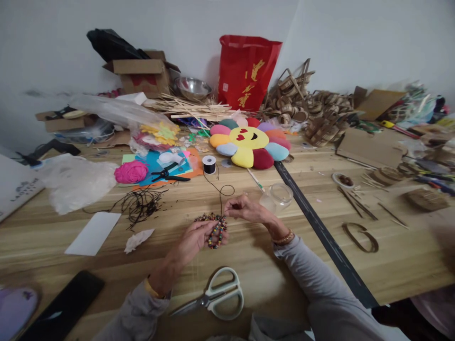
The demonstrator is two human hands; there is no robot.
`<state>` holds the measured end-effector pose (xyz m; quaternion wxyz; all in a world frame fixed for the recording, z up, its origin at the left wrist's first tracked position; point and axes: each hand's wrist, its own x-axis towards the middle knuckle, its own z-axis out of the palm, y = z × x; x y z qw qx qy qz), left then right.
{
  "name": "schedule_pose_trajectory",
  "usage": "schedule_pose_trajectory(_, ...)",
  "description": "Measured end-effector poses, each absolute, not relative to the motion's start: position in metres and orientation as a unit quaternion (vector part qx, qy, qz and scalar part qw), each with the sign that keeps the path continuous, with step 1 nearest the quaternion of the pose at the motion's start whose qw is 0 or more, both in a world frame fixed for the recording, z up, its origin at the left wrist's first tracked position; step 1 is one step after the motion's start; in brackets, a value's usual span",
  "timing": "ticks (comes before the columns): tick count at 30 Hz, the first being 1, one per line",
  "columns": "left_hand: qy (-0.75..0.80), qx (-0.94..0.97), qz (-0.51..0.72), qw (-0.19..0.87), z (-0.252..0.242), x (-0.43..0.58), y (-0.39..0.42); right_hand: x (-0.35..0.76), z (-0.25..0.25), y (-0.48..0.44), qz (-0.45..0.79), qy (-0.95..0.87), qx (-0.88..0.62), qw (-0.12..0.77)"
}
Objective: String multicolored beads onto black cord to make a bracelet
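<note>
My left hand (199,237) is closed around a beadwork piece (215,236), a looped strand of small multicoloured beads that hangs over the fingers. Just to its right, my right hand (241,208) pinches at the top of the beads, where a thin black cord (221,196) runs. That cord curls up the table toward a white spool of black thread (209,165). Whether the right fingertips grip the cord itself is too small to make out. Below the hands lie scissors with white handles (227,296), their blades pointing left.
A glass jar (280,195) stands right of my right hand. Tangled black cord (140,206), white paper (94,233) and a black phone (64,308) lie left. Behind are a flower cushion (250,142), pliers (170,177) and a red bag (247,71). A dark strip (320,227) crosses the table.
</note>
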<state>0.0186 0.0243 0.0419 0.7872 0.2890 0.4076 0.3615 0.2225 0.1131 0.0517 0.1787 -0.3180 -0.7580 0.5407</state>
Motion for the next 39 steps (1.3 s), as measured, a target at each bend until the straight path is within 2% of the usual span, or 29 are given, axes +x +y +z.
schedule_pose_trajectory(6,0.477,0.347,0.303,0.748,0.02,0.011,-0.003,0.235,0.034,0.084,0.495,-0.791,-0.331,0.141)
schedule_pose_trajectory(12,0.528,0.46,0.254,0.667,0.009,0.011,-0.012,0.233,0.017,0.058,0.452,-0.822,-0.324,0.12)
schedule_pose_trajectory(15,0.554,0.532,0.233,0.596,0.008,0.014,-0.013,0.232,0.015,0.052,0.441,-0.829,-0.321,0.123)
schedule_pose_trajectory(19,0.594,0.642,0.189,0.446,0.012,0.013,-0.013,0.234,0.021,0.051,0.426,-0.832,-0.324,0.147)
schedule_pose_trajectory(22,0.6,0.683,0.151,0.39,0.016,0.011,-0.012,0.236,0.021,0.052,0.425,-0.829,-0.326,0.161)
schedule_pose_trajectory(25,0.6,0.685,0.147,0.386,0.019,0.008,-0.011,0.237,0.015,0.055,0.434,-0.826,-0.325,0.155)
schedule_pose_trajectory(34,0.537,0.683,0.162,0.468,0.025,-0.004,-0.009,0.238,0.014,0.058,0.423,-0.835,-0.321,0.146)
schedule_pose_trajectory(39,0.546,0.677,0.175,0.462,0.018,-0.007,-0.011,0.239,0.01,0.058,0.433,-0.834,-0.307,0.15)
